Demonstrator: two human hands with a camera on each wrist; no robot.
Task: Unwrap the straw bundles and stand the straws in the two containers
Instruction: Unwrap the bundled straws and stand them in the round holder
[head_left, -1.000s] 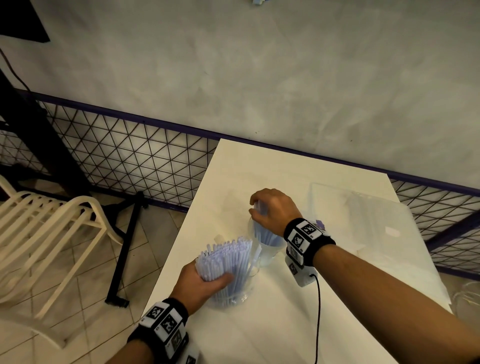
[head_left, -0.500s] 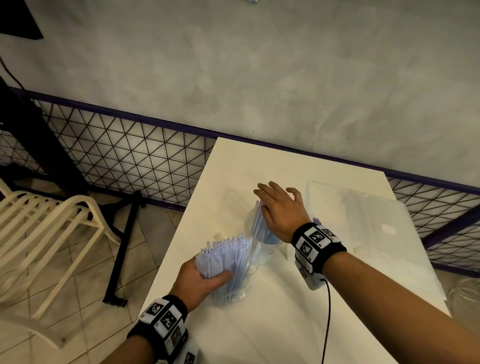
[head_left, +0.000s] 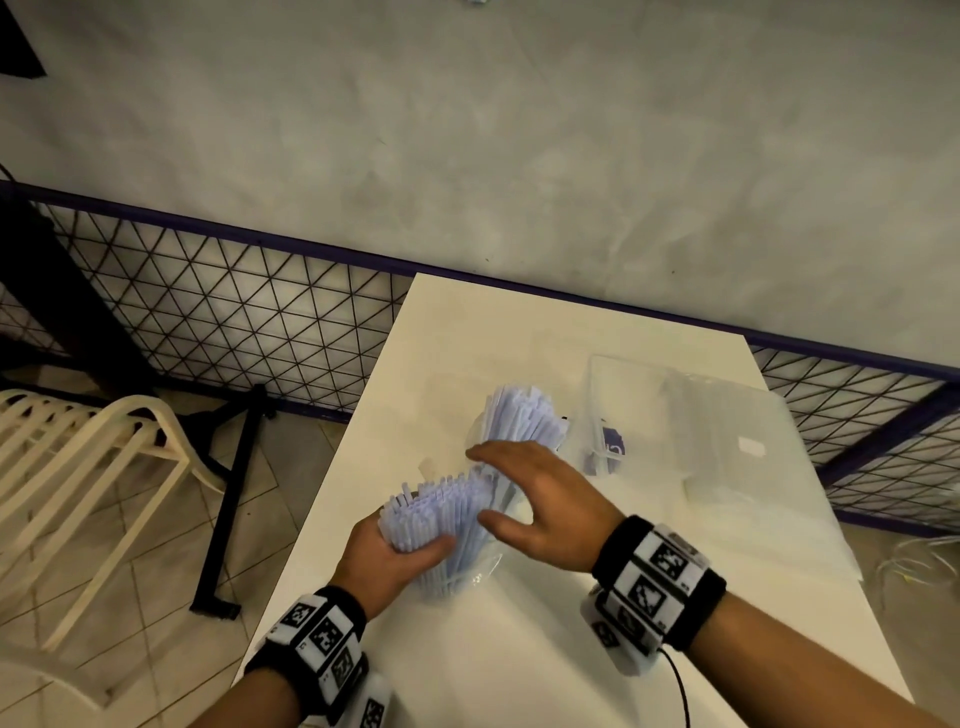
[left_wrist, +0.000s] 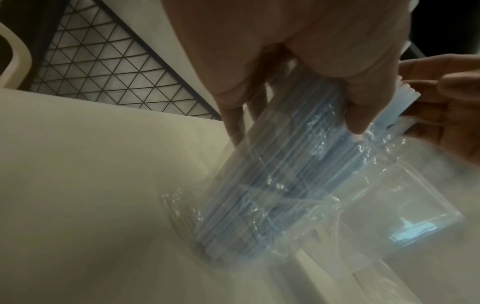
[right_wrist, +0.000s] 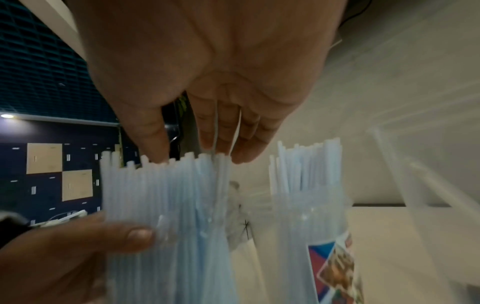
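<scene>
Right hand (head_left: 540, 506), fingers spread, has left the far straws (head_left: 524, 421) for the bunch (head_left: 436, 519) the left hand (head_left: 395, 564) grips, probably to level it.

- We count two hands: left hand (head_left: 395, 561), right hand (head_left: 540, 504).
- Two straw clusters: near straws (head_left: 436, 512), far straws (head_left: 524, 418).
- One table (head_left: 519, 670).
- One chair (head_left: 78, 467).

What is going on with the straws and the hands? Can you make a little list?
left hand: grips the near straws, thumb across them
right hand: open, fingers spread over the near straws' tops
far straws: standing in the far container, untouched
table: white, holds both bunches
clear bag: lying right of the straws
</scene>
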